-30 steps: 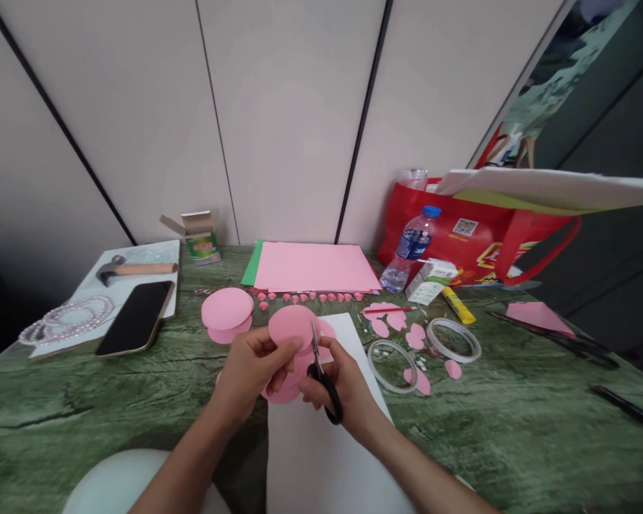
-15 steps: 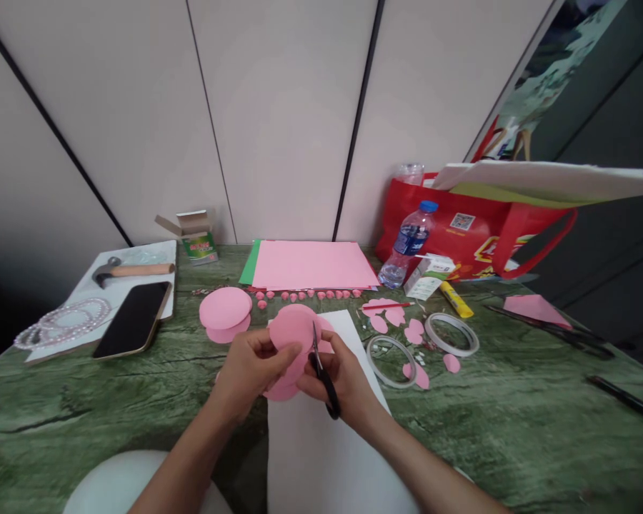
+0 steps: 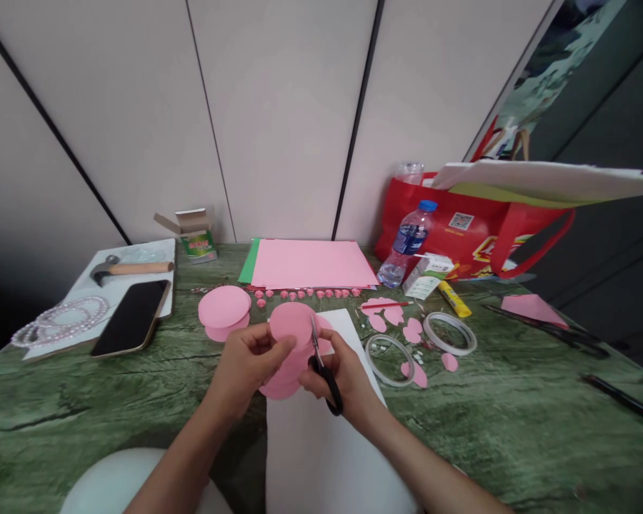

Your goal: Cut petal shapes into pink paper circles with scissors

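Note:
Between thumb and fingers, my left hand [image 3: 251,364] pinches a pink paper circle [image 3: 292,325] by its left edge. My right hand [image 3: 337,368] is closed around black-handled scissors [image 3: 329,385], whose blades point up at the circle's right edge. Whether the blades are cutting into the paper is too small to tell. Beneath the hands, more pink circles [image 3: 281,389] lie partly hidden on a white sheet [image 3: 326,450]. To the left of them rests another pile of pink circles [image 3: 225,307].
Small rolled pink pieces [image 3: 300,293] line up before stacked coloured paper [image 3: 313,264]. Right are tape rolls [image 3: 390,360], petal cutouts [image 3: 412,330], a glue tube [image 3: 454,298], a bottle [image 3: 407,246] and a red bag [image 3: 450,221]. Left are a phone [image 3: 132,319], a hammer [image 3: 133,268] and beads [image 3: 64,321].
The held paper circle and my left hand have shifted slightly left. The scissors stay at the circle's right edge in my right hand. The rest of the table looks the same.

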Demonstrator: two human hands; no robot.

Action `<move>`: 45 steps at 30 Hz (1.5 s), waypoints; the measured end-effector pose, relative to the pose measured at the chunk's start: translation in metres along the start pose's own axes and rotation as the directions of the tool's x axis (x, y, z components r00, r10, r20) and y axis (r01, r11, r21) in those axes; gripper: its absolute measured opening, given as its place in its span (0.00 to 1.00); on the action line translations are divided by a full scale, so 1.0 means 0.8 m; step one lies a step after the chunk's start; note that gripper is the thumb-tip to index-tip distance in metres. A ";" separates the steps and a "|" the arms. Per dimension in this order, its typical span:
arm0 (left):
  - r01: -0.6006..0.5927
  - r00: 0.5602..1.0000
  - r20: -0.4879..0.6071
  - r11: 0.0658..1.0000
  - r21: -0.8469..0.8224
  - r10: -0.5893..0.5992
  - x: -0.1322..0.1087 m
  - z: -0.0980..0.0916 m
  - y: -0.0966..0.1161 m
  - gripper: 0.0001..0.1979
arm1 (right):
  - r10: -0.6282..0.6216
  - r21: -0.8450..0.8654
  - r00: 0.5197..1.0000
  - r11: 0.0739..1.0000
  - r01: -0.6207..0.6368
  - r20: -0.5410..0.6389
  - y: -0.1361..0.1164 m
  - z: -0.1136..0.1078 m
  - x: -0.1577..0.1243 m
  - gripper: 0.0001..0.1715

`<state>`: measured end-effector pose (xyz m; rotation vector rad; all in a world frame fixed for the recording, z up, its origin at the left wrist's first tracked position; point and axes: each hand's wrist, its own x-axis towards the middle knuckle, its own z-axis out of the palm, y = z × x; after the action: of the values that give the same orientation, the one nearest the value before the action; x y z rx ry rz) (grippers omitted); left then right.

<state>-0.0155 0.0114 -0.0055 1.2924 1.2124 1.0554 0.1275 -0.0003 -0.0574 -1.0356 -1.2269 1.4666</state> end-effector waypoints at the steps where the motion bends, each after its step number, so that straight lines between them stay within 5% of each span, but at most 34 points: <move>1: -0.008 1.000 -0.001 1.000 -0.005 0.008 0.000 0.000 0.000 0.14 | 0.002 -0.012 1.000 1.000 -0.002 -0.003 -0.001 0.000 0.000 0.33; 9: 0.007 0.996 0.091 0.997 -0.071 -0.001 0.001 0.003 -0.001 0.09 | -0.024 -0.057 1.000 0.998 0.024 0.006 0.003 0.003 0.000 0.28; 24: 0.091 0.992 0.082 0.995 0.041 -0.095 0.000 0.006 0.005 0.10 | -0.038 0.073 0.998 0.997 0.035 0.043 0.000 0.003 0.002 0.35; 45: -0.002 0.998 0.062 1.000 -0.015 0.003 0.001 -0.001 -0.004 0.11 | -0.027 -0.018 1.000 0.999 0.028 0.009 0.002 0.000 0.001 0.31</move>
<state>-0.0163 0.0117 -0.0084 1.3063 1.1551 1.0171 0.1267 0.0006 -0.0592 -1.0219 -1.2584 1.4426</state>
